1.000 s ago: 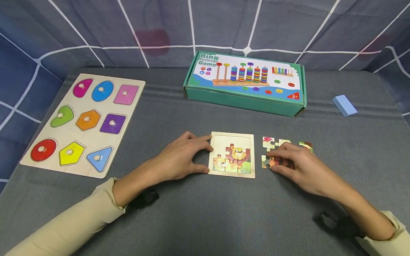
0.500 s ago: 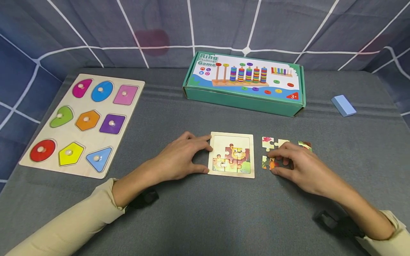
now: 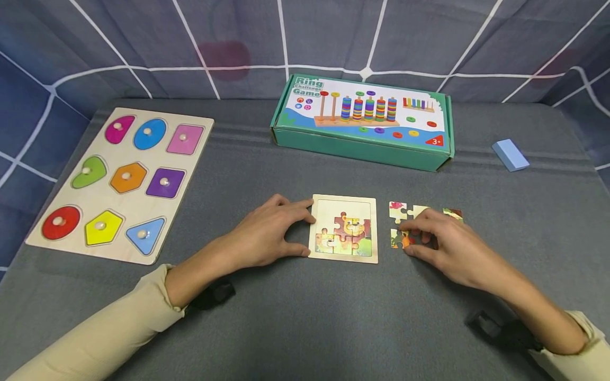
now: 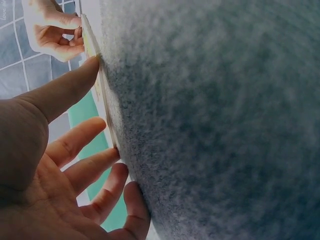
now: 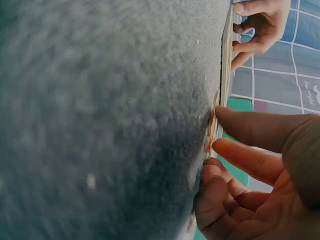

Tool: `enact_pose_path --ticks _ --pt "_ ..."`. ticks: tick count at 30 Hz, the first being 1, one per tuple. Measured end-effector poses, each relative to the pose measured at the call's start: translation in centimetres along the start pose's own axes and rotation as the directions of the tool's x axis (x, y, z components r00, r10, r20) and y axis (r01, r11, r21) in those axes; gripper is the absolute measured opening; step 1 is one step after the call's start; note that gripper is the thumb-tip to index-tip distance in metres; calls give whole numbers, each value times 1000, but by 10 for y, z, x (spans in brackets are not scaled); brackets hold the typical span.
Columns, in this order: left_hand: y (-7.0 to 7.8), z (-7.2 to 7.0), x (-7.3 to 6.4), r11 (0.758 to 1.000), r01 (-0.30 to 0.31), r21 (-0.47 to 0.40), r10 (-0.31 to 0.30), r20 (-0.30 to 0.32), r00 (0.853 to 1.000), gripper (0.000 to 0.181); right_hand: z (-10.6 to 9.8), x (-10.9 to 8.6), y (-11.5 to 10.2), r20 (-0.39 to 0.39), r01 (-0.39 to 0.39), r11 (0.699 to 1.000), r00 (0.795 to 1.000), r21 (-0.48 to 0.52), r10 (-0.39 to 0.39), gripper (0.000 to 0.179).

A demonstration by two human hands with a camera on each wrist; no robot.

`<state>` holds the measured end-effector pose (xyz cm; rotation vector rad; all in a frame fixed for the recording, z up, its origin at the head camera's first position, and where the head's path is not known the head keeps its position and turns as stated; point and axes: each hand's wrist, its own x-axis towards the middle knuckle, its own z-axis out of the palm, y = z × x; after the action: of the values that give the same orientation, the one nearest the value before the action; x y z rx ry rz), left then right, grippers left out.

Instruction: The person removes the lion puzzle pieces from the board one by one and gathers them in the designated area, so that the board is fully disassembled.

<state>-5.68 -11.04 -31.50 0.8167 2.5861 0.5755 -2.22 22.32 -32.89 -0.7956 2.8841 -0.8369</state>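
Square wooden puzzle tray (image 3: 343, 258) lies flat, with several joined jigsaw pieces (image 3: 353, 227) showing a bear-like face in its lower right part. My left hand (image 3: 267, 233) is spread along the tray's left edge, thumb at the near corner and fingertips at the far one. To the right of the tray, my right hand (image 3: 448, 246) pinches an orange-patterned puzzle piece (image 5: 210, 132) between thumb and index finger, low at the cloth. Other loose pieces (image 3: 397, 210) lie around these fingertips, partly hidden by the hand.
A green ring game box (image 3: 362, 145) stands behind the tray. At left lies a wooden shape board (image 3: 102, 201) with knobbed colored shapes. A light blue block (image 3: 511, 155) sits at far right. A checked cloth (image 3: 329, 37) hangs behind the grey table surface (image 3: 305, 328).
Red-patterned pieces seen under my right palm a second ago are now mostly hidden, and the fingers have shifted slightly. My left hand stays on the tray edge.
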Motion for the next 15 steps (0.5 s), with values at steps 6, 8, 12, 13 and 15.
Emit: enact_pose_path --ticks 6,8,12,13,15 --pt "0 0 -1 1000 1 1 -1 -1 1000 53 -9 6 -10 3 -19 997 1000 80 19 34" --pt "0 0 -1 1000 3 1 -3 0 1000 53 -9 10 -17 23 -30 990 999 137 27 36" --pt "0 0 -1 1000 8 0 -8 6 1000 53 -2 20 -30 79 -48 972 996 230 31 38" --pt "0 0 0 1000 8 0 -8 7 1000 53 1 23 -33 89 -48 969 996 244 27 39" --pt "0 -1 0 1000 8 -1 -8 9 1000 53 6 29 -39 118 -54 965 993 257 24 40"
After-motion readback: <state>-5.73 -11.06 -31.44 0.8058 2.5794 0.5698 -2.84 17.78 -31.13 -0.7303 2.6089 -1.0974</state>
